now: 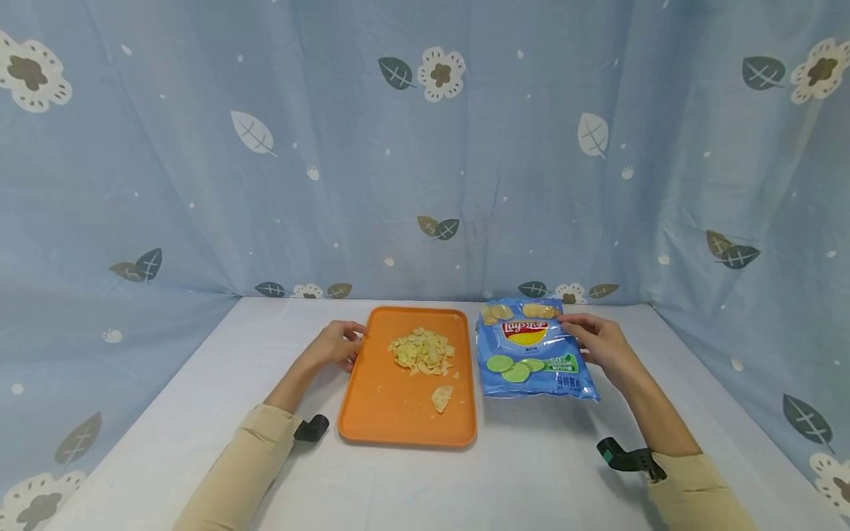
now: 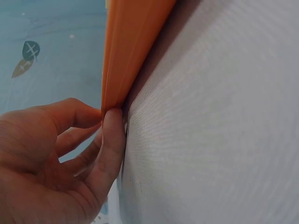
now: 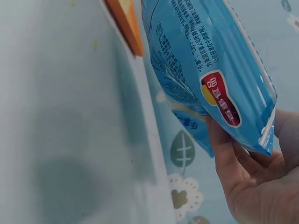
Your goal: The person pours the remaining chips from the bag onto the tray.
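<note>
My left hand (image 1: pixel 335 345) pinches the left rim of an orange tray (image 1: pixel 392 420). The left wrist view shows the fingertips right at the tray's side wall (image 2: pixel 133 46). A pile of broken potato chips (image 1: pixel 423 351) lies in the upper part of the tray, with one larger chip (image 1: pixel 441 398) below it. On the tray's right, my right hand (image 1: pixel 600 346) grips the right edge of a blue Lay's chip bag (image 1: pixel 524 354), thumb on one side and fingers on the other. The bag is held tilted above the table, its printed back (image 3: pixel 201 74) showing in the right wrist view.
A white cloth (image 1: pixel 531 479) covers the table. Behind it hangs a blue curtain (image 1: pixel 358 184) with flowers and leaves, close to the table's far edge. Small crumbs are scattered on the tray. A black camera mount sits at each wrist.
</note>
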Action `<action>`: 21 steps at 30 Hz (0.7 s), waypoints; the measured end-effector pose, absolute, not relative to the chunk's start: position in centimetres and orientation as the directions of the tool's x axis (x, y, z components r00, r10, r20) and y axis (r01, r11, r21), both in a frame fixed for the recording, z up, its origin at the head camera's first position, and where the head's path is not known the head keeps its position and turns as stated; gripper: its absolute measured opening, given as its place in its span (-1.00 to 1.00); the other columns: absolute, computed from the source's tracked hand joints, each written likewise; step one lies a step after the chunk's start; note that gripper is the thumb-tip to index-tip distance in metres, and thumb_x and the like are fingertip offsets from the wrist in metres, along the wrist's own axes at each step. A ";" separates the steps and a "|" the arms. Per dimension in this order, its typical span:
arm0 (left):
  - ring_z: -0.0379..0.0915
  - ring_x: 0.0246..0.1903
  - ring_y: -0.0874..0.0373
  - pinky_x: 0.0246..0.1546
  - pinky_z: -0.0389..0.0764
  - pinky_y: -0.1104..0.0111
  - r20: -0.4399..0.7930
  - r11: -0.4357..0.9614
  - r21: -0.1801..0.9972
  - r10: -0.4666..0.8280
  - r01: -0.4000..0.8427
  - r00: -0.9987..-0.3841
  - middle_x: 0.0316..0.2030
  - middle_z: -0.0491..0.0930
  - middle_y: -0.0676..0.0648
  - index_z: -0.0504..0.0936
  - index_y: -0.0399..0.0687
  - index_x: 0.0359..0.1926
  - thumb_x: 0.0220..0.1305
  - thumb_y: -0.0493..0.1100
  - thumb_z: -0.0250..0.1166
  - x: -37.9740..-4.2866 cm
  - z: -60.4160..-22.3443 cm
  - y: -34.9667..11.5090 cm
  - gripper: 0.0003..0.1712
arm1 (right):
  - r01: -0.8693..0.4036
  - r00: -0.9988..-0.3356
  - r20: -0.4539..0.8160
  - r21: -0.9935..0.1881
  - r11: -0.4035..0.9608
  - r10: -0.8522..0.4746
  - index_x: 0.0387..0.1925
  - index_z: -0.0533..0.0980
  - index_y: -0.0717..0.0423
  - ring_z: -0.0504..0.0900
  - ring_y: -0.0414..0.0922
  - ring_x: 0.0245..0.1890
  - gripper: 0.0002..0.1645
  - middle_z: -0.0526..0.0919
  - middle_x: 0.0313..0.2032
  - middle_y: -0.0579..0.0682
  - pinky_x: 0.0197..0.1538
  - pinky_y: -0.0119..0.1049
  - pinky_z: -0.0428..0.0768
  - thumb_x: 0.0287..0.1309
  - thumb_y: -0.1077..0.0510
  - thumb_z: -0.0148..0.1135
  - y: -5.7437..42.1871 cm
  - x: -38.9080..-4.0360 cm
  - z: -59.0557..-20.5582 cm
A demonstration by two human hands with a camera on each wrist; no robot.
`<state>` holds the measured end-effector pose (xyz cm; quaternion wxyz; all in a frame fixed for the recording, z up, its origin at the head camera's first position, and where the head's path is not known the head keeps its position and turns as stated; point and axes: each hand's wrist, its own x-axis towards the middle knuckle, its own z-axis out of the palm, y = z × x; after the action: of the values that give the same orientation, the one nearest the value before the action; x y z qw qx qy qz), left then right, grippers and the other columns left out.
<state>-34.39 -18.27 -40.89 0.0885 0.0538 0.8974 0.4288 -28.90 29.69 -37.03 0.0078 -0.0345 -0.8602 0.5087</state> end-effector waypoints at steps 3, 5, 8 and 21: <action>0.57 -0.51 0.17 -0.57 0.69 0.34 -0.117 0.626 0.780 0.172 0.017 -0.978 -0.19 0.51 -0.21 0.53 -0.22 0.22 0.28 -0.38 0.07 -34.4 -40.9 -18.3 -0.53 | 0.069 -0.996 -0.036 -0.874 0.481 0.077 0.35 0.38 0.04 0.59 0.09 -0.01 -0.33 0.41 0.29 0.24 0.00 -0.23 0.71 0.36 -0.21 0.06 29.7 -29.0 -37.3; 0.56 -0.51 0.17 -0.57 0.69 0.34 -0.119 0.627 0.779 0.172 0.015 -0.978 -0.19 0.50 -0.21 0.52 -0.22 0.22 0.28 -0.37 0.07 -34.4 -40.9 -18.3 -0.52 | 0.080 -0.995 -0.045 -0.875 0.477 0.084 0.35 0.37 0.04 0.59 0.08 -0.01 -0.33 0.40 0.30 0.25 -0.01 -0.25 0.72 0.36 -0.21 0.06 29.6 -29.1 -37.4; 0.55 -0.51 0.17 -0.58 0.68 0.35 -0.121 0.633 0.774 0.170 0.014 -0.978 -0.19 0.50 -0.21 0.52 -0.21 0.22 0.29 -0.36 0.08 -34.4 -40.9 -18.4 -0.53 | 0.095 -0.994 -0.059 -0.876 0.474 0.091 0.35 0.37 0.05 0.58 0.07 -0.01 -0.33 0.40 0.30 0.25 0.00 -0.27 0.71 0.36 -0.21 0.06 29.6 -29.2 -37.7; 0.55 -0.52 0.17 -0.58 0.69 0.32 -0.108 0.632 0.775 0.169 0.023 -0.980 -0.22 0.52 -0.21 0.53 -0.23 0.20 0.29 -0.38 0.08 -34.5 -40.9 -18.3 -0.55 | 0.149 -0.988 -0.116 -0.878 0.456 0.101 0.36 0.35 0.07 0.52 0.11 0.08 -0.33 0.34 0.33 0.25 0.01 -0.30 0.70 0.37 -0.19 0.05 29.8 -29.7 -39.0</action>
<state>-34.45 -18.31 -40.91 0.0854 0.0533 0.8992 0.4258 -29.70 29.79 -38.96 -0.0236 -0.0733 -0.8528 0.5166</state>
